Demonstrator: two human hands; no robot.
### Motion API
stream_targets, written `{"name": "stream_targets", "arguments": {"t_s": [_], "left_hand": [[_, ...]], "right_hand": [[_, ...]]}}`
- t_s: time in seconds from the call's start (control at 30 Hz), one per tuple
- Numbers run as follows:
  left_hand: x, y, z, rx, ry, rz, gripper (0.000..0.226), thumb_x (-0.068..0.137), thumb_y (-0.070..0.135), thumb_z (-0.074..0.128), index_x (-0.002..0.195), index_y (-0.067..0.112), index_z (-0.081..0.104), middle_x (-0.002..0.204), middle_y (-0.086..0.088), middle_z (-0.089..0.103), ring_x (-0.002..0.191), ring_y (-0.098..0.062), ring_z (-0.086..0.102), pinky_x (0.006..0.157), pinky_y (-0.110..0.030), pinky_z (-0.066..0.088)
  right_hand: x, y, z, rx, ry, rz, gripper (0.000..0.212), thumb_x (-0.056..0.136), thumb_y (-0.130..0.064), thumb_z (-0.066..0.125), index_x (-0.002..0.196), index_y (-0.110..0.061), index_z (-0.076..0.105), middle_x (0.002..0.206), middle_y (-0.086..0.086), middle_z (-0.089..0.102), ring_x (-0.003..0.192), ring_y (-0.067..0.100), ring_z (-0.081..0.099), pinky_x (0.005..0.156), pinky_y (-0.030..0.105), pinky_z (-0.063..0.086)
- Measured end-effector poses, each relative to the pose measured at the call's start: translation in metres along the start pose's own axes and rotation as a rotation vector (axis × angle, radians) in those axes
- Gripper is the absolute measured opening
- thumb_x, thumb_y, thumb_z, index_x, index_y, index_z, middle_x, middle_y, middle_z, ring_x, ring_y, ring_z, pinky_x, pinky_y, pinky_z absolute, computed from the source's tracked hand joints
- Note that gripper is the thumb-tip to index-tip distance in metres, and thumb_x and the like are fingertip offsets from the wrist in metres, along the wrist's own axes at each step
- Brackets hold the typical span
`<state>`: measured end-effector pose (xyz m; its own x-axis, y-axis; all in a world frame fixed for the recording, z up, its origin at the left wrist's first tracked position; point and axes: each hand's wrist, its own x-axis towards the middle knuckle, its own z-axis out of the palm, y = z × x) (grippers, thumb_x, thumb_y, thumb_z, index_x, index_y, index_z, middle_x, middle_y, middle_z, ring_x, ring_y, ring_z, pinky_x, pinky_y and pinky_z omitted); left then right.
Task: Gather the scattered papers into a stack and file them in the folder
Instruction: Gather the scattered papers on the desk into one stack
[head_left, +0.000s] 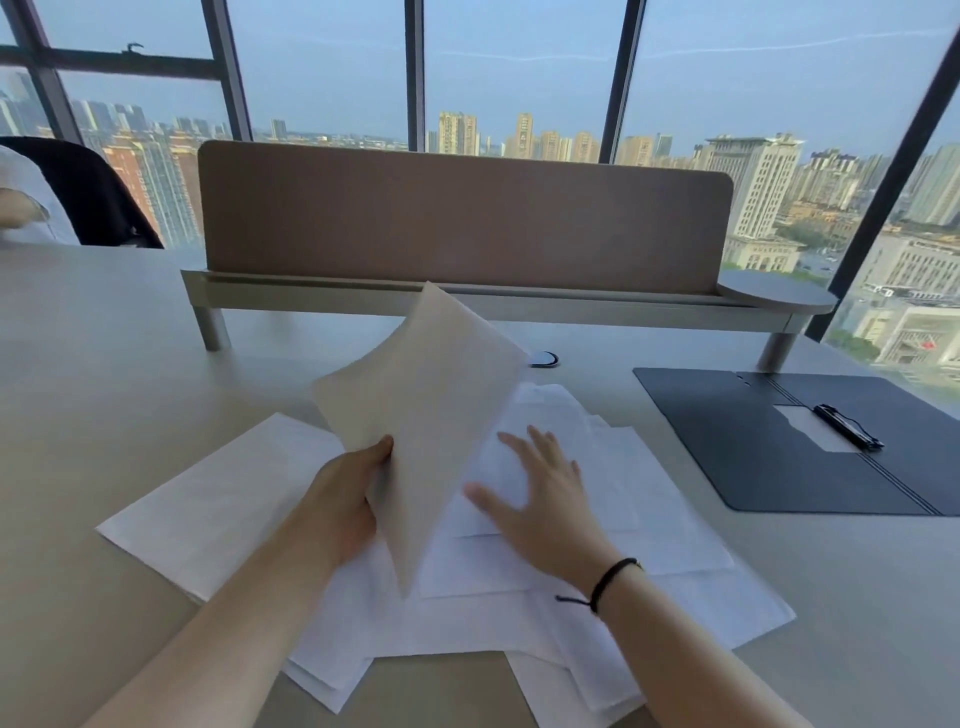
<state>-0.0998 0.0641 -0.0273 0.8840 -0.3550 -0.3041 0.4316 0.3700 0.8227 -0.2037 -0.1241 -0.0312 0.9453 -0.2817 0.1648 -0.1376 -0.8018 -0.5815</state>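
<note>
Left forearm is extended from lower left of the frame toward centre, bare. Left hand (345, 499) is closed in a pinch: thumb (382, 448) is laid on the near face of a raised sheet (431, 415), remaining fingers are hidden behind it. Right forearm is extended from lower right, a black cord (613, 577) is worn at the wrist. Right hand (540, 499) is held palm-down, fingers spread and extended, nothing gripped.

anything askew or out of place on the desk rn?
Yes: the loose papers lie fanned at different angles, some over the desk's near edge. The left hand holds one sheet tilted up. The folder lies open, nothing filed.
</note>
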Motion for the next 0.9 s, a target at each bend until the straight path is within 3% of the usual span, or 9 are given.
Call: {"name": "stream_targets", "arguments": {"t_s": [0.1,0.17,0.27,0.4,0.53,0.6,0.67,0.8,0.9], "left_hand": [[-0.002,0.012,-0.003,-0.012,0.029,0.129,0.024,0.099,0.014,0.053,0.115,0.009,0.069,0.107,-0.006,0.077,0.101,-0.025,0.070,0.086,-0.039,0.053],[0.000,0.023,-0.014,-0.006,0.099,0.213,0.027,0.098,0.014,0.054,0.119,0.007,0.069,0.110,-0.007,0.077,0.103,-0.025,0.070,0.087,-0.038,0.054],[0.005,0.024,-0.024,0.004,0.224,0.234,0.035,0.095,0.013,0.059,0.127,0.001,0.065,0.127,-0.011,0.069,0.120,-0.029,0.062,0.101,-0.039,0.048],[-0.001,0.011,-0.007,0.104,0.202,0.185,0.033,0.096,0.010,0.058,0.125,-0.004,0.064,0.125,-0.010,0.065,0.112,-0.025,0.060,0.076,-0.023,0.050],[-0.002,-0.001,0.009,0.134,0.115,0.071,0.028,0.094,0.014,0.061,0.117,0.000,0.069,0.109,-0.012,0.075,0.100,-0.030,0.069,0.090,-0.040,0.054],[-0.001,-0.004,0.010,0.153,0.085,0.065,0.031,0.094,0.016,0.061,0.121,0.004,0.069,0.114,-0.012,0.075,0.108,-0.031,0.069,0.101,-0.045,0.049],[-0.001,-0.003,0.009,0.136,0.080,0.076,0.031,0.094,0.016,0.060,0.121,0.004,0.069,0.116,-0.012,0.074,0.110,-0.030,0.069,0.097,-0.042,0.051],[-0.002,0.000,0.004,0.053,0.085,0.055,0.033,0.097,0.014,0.055,0.125,0.003,0.066,0.122,-0.014,0.071,0.113,-0.031,0.067,0.094,-0.041,0.052],[-0.001,0.001,0.000,-0.030,0.123,0.043,0.032,0.095,0.012,0.058,0.125,0.003,0.066,0.124,-0.015,0.070,0.111,-0.034,0.066,0.091,-0.043,0.053]], "right_hand": [[0.006,0.045,-0.038,-0.185,0.238,0.182,0.087,0.073,-0.085,0.033,0.140,-0.031,0.049,0.157,-0.001,0.038,0.149,0.019,0.026,0.119,0.052,0.021],[0.002,0.078,-0.055,-0.313,0.179,0.365,0.099,0.069,-0.091,0.020,0.145,-0.032,0.042,0.157,0.002,0.038,0.149,0.023,0.024,0.118,0.056,0.020],[-0.006,0.096,-0.053,-0.360,-0.002,0.502,0.105,0.069,-0.092,0.013,0.155,-0.032,0.023,0.165,0.012,0.019,0.154,0.028,0.005,0.122,0.056,0.005],[-0.002,0.072,-0.042,-0.250,-0.029,0.482,0.103,0.075,-0.090,0.017,0.160,-0.032,0.007,0.168,0.015,0.007,0.155,0.031,-0.002,0.124,0.048,0.001],[-0.001,0.061,-0.036,-0.202,-0.054,0.428,0.089,0.087,-0.070,0.031,0.160,-0.029,-0.001,0.167,0.017,0.007,0.155,0.032,0.000,0.124,0.044,0.003],[0.000,0.061,-0.040,-0.159,-0.025,0.393,0.094,0.081,-0.066,0.035,0.159,-0.022,0.005,0.159,0.019,0.029,0.150,0.038,0.021,0.118,0.046,0.021],[0.000,0.056,-0.051,0.014,0.087,0.439,0.107,0.071,-0.080,0.030,0.157,-0.019,0.015,0.149,0.017,0.045,0.137,0.038,0.043,0.105,0.047,0.037],[0.007,0.055,-0.078,0.267,0.309,0.514,0.096,0.080,-0.072,0.056,0.153,-0.016,0.031,0.152,0.011,0.046,0.138,0.030,0.044,0.107,0.045,0.043],[0.012,0.059,-0.089,0.556,0.361,0.589,0.082,0.074,-0.060,0.071,0.139,-0.015,0.048,0.113,0.007,0.066,0.087,0.025,0.066,0.073,0.045,0.061]]}}
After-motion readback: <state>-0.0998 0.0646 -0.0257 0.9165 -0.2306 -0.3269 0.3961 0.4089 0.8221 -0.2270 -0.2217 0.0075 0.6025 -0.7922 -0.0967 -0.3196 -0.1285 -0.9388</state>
